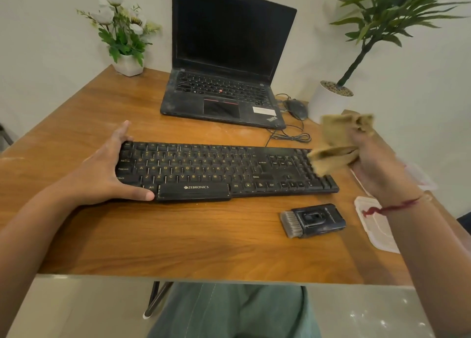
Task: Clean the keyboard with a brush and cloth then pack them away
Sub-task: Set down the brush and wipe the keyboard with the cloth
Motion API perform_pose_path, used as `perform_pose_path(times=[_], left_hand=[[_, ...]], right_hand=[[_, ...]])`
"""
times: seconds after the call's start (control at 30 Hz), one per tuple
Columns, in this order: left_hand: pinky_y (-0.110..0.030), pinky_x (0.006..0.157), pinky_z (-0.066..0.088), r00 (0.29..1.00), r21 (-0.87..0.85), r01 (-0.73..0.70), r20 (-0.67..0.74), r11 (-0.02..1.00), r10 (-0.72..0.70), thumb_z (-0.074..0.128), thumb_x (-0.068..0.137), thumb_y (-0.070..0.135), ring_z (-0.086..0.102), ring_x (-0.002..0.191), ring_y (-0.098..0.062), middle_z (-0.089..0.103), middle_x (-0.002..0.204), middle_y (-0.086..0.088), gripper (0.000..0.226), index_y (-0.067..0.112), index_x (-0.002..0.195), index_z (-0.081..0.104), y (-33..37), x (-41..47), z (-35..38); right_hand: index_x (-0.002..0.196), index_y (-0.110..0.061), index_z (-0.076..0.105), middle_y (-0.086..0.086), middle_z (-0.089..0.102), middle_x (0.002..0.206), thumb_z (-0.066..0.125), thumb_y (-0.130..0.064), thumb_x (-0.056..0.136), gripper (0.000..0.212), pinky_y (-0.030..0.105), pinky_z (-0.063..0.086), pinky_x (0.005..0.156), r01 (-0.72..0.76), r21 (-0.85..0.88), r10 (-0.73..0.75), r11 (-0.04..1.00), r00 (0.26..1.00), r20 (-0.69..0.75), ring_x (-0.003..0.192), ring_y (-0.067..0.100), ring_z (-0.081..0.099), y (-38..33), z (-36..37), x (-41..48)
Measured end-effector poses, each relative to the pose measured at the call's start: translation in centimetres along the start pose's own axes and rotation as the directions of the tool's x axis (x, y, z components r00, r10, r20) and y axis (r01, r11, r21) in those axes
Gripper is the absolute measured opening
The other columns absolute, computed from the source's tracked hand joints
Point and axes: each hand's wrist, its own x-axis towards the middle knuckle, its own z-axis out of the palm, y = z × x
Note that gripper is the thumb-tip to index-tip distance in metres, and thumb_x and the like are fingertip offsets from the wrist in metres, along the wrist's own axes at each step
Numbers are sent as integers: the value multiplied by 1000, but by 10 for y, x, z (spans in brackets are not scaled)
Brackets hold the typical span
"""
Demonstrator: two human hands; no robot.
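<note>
Across the middle of the wooden worktop [107, 235] lies a dusty black full-size keyboard [226, 170], its long side parallel to the near edge. The left hand [102, 172] clasps the keyboard's left end, fingers over the far edge and thumb pressed against the near edge beside the space bar. The right hand [374, 167] hovers above the keyboard's right end, its grip closed around a crumpled tan cloth [336, 144], which hangs blurred over the number pad. Between the keyboard and the near edge, toward the right, a small black cleaning brush with pale bristles [313, 220] rests flat, bristles pointing left. A clear plastic tray [377, 225] sits at the right edge, partly hidden by the right forearm. Toward the far edge stands an open black laptop [224, 93], with a dark corded mouse [295, 108] just beside it.
</note>
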Motion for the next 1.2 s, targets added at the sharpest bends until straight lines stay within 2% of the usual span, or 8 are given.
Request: perform_pose_path(times=[0.13,0.27,0.43,0.57,0.73,0.9,1.03,1.2], left_hand=[[-49,111,29,1000,3,-5,-6,1000,5,74,19,84,35,134,-20,26,153,6,159,44,148,-9,-1,0,0],[-47,111,29,1000,-14,-4,-6,1000,4,75,19,83,35,131,-16,26,152,9,158,45,147,-9,-1,0,0],[-47,110,31,1000,1,-4,-10,1000,4,75,18,83,36,131,-17,28,149,10,159,43,148,-7,-3,1,0],[-45,109,31,1000,-9,-12,-10,1000,12,75,17,83,36,128,-16,30,147,10,159,42,148,-5,-3,2,0],[-38,104,30,1000,-20,-7,-9,1000,7,76,16,81,34,121,-8,29,148,10,160,42,149,-5,0,0,0],[-41,107,30,1000,-3,-5,-12,1000,5,74,17,82,34,123,-10,29,149,7,160,41,149,-6,1,0,1],[-46,110,29,1000,6,-1,-10,1000,1,75,18,83,35,129,-16,29,149,7,159,42,148,-6,0,1,0],[-49,110,30,1000,17,-2,-7,1000,2,74,20,82,36,131,-20,30,149,5,157,42,148,-5,1,2,2]], right_hand=[[94,-12,52,15,62,91,38,-30,100,23,29,41,68,145,-672,-225,726,974,-33,76,24,60,20,1,32],[100,-13,54,11,58,113,30,-34,101,32,40,43,92,166,-919,59,358,978,200,109,32,54,50,35,26],[148,-19,31,4,36,149,31,-31,103,46,24,34,94,280,-857,86,433,933,348,125,24,43,42,36,18],[98,-13,54,7,59,103,32,-38,102,33,23,37,62,184,-905,59,385,973,223,86,20,50,42,28,22],[149,-26,27,-10,22,155,35,-18,101,49,27,18,113,476,-789,38,388,847,530,143,12,20,52,36,6],[141,-15,39,13,46,142,38,-26,100,43,30,45,78,217,-912,50,347,967,249,103,24,55,53,20,28],[147,-32,30,-3,20,158,43,-21,97,52,43,21,116,380,-867,69,323,904,422,144,30,19,57,38,9],[137,-30,48,0,36,152,48,-4,91,53,34,40,101,220,-903,-39,370,974,221,127,27,48,57,20,28]])
